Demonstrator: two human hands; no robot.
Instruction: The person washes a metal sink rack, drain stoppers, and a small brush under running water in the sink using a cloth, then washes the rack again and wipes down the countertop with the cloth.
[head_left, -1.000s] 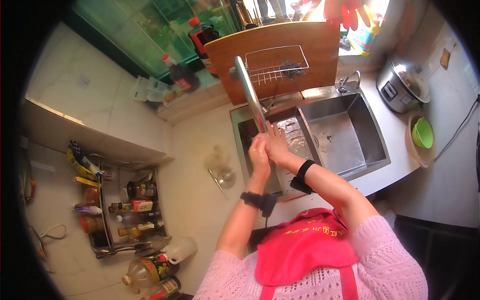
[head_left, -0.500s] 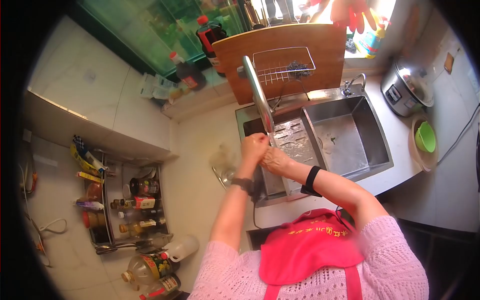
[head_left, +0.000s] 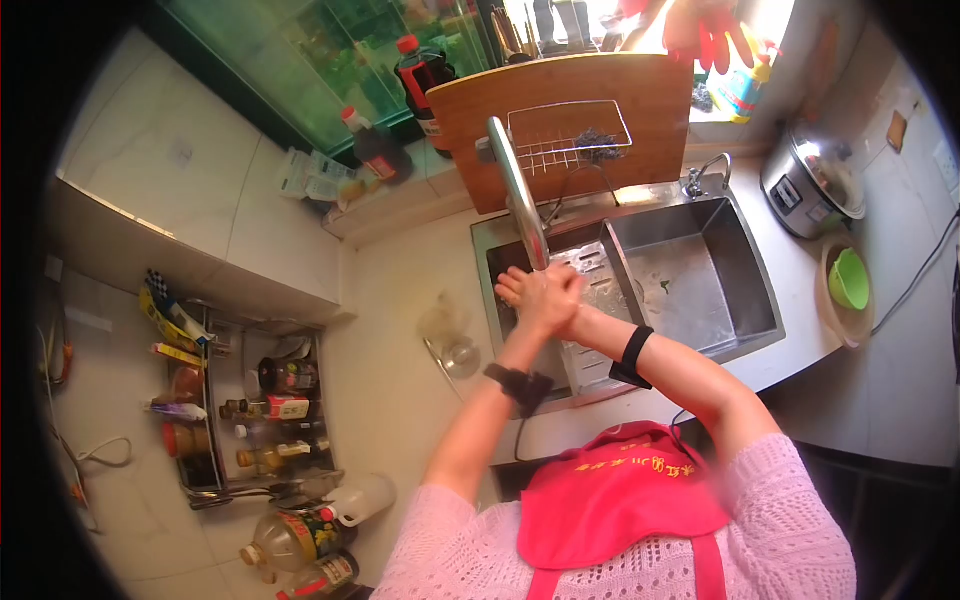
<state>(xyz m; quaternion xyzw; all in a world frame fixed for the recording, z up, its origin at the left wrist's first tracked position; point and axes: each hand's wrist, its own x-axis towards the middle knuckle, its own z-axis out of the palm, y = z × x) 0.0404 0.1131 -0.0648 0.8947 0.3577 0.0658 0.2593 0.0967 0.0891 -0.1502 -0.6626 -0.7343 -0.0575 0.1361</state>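
My left hand (head_left: 546, 302) lies across my right hand (head_left: 572, 322) just under the spout of the tall chrome faucet (head_left: 521, 195). The palms press together and the hands cross. Fingers of my right hand stick out to the left past my left hand, stretched and slightly apart. The left fingers reach over to the right side, partly hidden. Neither hand shows anything held. Below them is the left basin of the steel sink (head_left: 510, 395), with a slotted metal tray (head_left: 605, 290) in it. Dark bands circle both wrists.
Leaning behind the faucet is a wooden board (head_left: 460, 130) with a wire rack (head_left: 565, 135) before it. The right basin (head_left: 690, 275) holds a green scrap. A rice cooker (head_left: 805, 190) and green bowl (head_left: 848, 280) stand right; a bottle rack (head_left: 260, 400) stands left.
Both hands have shifted a little right and toward me. My left hand has gone from a closed fist to lying over my right hand, whose fingers now stretch out to the left.
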